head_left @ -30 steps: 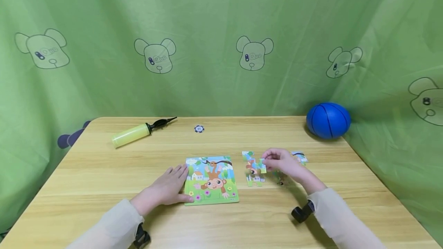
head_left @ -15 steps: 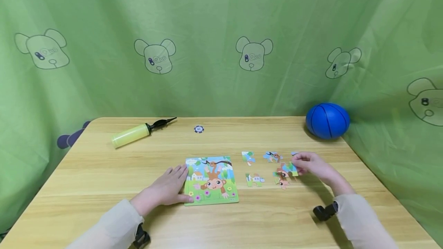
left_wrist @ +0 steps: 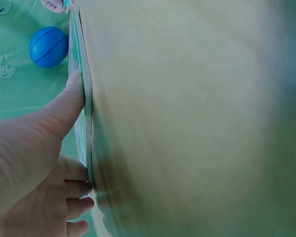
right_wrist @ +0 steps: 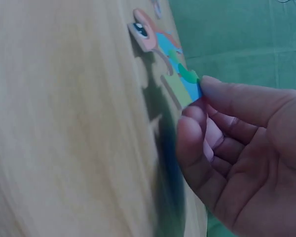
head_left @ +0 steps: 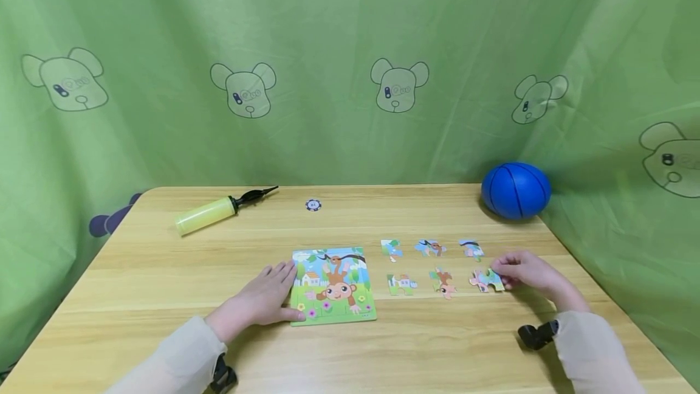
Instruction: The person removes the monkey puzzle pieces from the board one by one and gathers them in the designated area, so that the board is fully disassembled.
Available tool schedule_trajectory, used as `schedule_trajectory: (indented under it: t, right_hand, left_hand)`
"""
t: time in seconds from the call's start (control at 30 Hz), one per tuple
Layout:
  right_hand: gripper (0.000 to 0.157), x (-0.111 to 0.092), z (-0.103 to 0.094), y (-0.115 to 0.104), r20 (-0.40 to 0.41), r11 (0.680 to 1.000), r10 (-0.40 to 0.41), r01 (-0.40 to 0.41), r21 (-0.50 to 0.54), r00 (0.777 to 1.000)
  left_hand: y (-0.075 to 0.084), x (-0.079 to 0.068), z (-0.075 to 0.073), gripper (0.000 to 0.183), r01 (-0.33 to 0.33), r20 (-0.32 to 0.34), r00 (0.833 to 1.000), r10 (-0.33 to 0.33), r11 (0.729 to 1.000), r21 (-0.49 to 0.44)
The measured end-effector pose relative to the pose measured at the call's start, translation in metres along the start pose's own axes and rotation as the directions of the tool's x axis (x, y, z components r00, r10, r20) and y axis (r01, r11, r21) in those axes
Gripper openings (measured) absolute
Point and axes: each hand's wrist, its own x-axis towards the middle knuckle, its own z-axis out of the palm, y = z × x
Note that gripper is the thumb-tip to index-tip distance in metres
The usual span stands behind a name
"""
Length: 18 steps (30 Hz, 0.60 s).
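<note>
My right hand (head_left: 530, 272) pinches a puzzle piece (head_left: 488, 280) between thumb and fingers at the right end of the loose pieces. In the right wrist view that held piece (right_wrist: 179, 74) is tilted, with a monkey's eye on it and its shadow on the wood. My left hand (head_left: 262, 298) lies along the left edge of a square monkey puzzle board (head_left: 344, 316), thumb on its near corner. The left wrist view shows that thumb (left_wrist: 64, 106) pressing on the board and the other fingers at its edge. Between board and right hand lie the house piece (head_left: 401, 283) and the monkey piece (head_left: 445, 284).
Behind them sit more pieces: a leafy one (head_left: 391, 248), a branch one (head_left: 430, 248) and a corner one (head_left: 471, 248). A blue ball (head_left: 516, 191) stands at the back right. A yellow hand pump (head_left: 208, 214) and a round chip (head_left: 313, 205) lie farther back.
My right hand has carried the pinched piece rightward from beside the board, past the other loose pieces, and lower toward the front row's right end. The left hand has stayed on the board.
</note>
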Motion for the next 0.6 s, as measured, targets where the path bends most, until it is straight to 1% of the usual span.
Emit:
schedule_trajectory:
  t: [0.23,0.37,0.6]
  right_hand:
    - [0.025,0.007,-0.002,0.014,-0.051,0.996,0.048,-0.051,-0.067,0.998]
    - [0.026,0.009,-0.001,0.015,-0.074,0.992,0.064,-0.072,-0.103,0.995]
    - [0.028,0.011,-0.003,0.012,-0.097,0.986,0.106,-0.117,-0.119,0.990]
  left_hand:
    - [-0.001,0.001,0.001,0.093,-0.007,0.000,1.000,0.007,1.000,0.005]
    - [-0.001,0.002,0.001,0.093,-0.006,0.001,1.000,0.006,1.000,0.009]
    - [-0.002,0.002,0.002,0.094,-0.003,-0.004,1.000,0.003,1.000,0.016]
